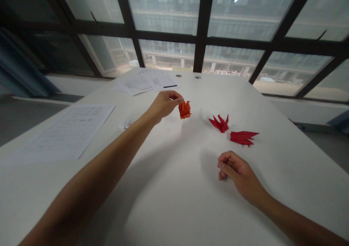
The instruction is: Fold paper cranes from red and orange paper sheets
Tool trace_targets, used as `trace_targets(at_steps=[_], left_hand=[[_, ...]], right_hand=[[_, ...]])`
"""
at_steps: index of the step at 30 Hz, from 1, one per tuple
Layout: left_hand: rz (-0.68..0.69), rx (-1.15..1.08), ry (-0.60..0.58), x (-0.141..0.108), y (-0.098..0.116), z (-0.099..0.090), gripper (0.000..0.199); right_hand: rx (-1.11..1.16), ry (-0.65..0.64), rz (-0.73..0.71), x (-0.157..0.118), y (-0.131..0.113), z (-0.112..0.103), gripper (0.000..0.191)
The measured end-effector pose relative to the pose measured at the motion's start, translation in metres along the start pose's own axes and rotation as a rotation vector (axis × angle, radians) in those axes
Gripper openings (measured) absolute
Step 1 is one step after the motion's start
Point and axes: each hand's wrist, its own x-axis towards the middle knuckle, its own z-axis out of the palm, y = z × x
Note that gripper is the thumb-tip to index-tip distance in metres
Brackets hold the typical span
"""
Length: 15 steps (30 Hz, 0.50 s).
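Observation:
Near the middle of the view, my left hand (167, 103) pinches an orange folded paper piece (184, 109) between thumb and fingers, at its left edge. My right hand (231, 168) rests low over the white table (174, 188) with its fingers curled and pressed together; nothing shows in them. Beyond the right hand lies a red folded paper piece with pointed ends (243, 137). A second red folded paper piece (220, 124), with several points sticking up, sits just left of and behind it.
A printed sheet (68, 129) lies at the left. More printed papers (144, 81) overlap at the far edge, beside two round table holes. A small clear item (127, 124) is partly behind my left forearm. Windows (169, 9) rise beyond the table.

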Motion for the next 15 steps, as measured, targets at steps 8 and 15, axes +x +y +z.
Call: trace_targets(at_steps=[8,15], left_hand=[[0.044,-0.019,-0.035,0.001,-0.001,-0.001,0.020],[0.108,-0.068,-0.379,-0.022,0.021,0.011,0.012]], right_hand=[[-0.013,-0.006,-0.002,-0.001,0.002,-0.002,0.019],[-0.023,0.117,-0.099,0.004,0.001,-0.003,0.024]])
